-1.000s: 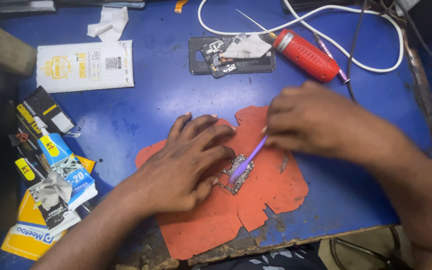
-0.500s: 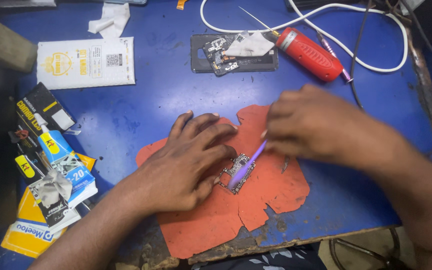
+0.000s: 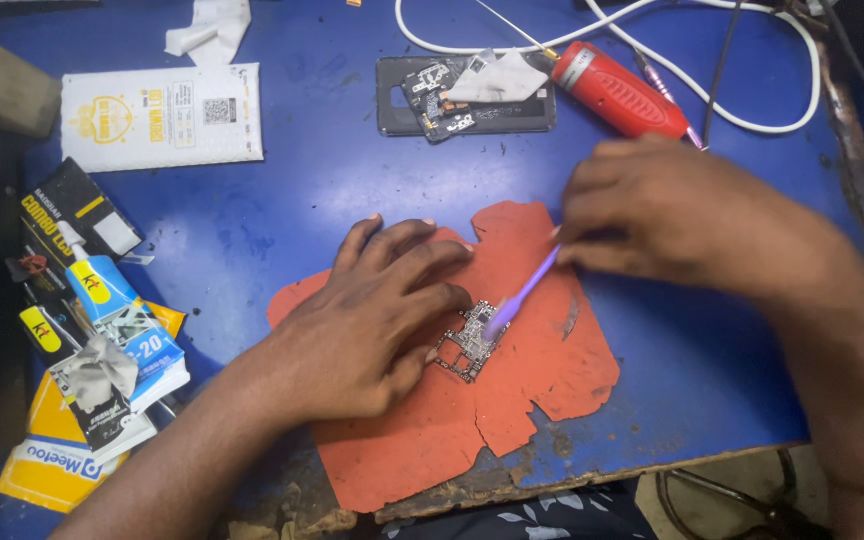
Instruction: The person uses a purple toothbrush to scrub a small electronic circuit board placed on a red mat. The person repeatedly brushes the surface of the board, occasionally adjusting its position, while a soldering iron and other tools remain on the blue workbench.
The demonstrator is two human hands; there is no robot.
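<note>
A small circuit board [image 3: 472,342] lies on a torn orange mat [image 3: 512,400] near the front of the blue table [image 3: 332,170]. My left hand [image 3: 372,320] lies flat on the mat with its fingertips pressing the board's left side. In my right hand [image 3: 672,215] is a thin purple brush [image 3: 520,296], held by its handle and slanting down to the left. Its tip rests on the top of the board.
A dark phone shell [image 3: 467,95] with loose parts lies at the back, beside a red tool [image 3: 622,90] and a white cable [image 3: 752,120]. A white packet [image 3: 157,115], a glue tube [image 3: 102,290] and several small boxes crowd the left edge.
The brush tip has shifted slightly over the board. Both hands stay in much the same place.
</note>
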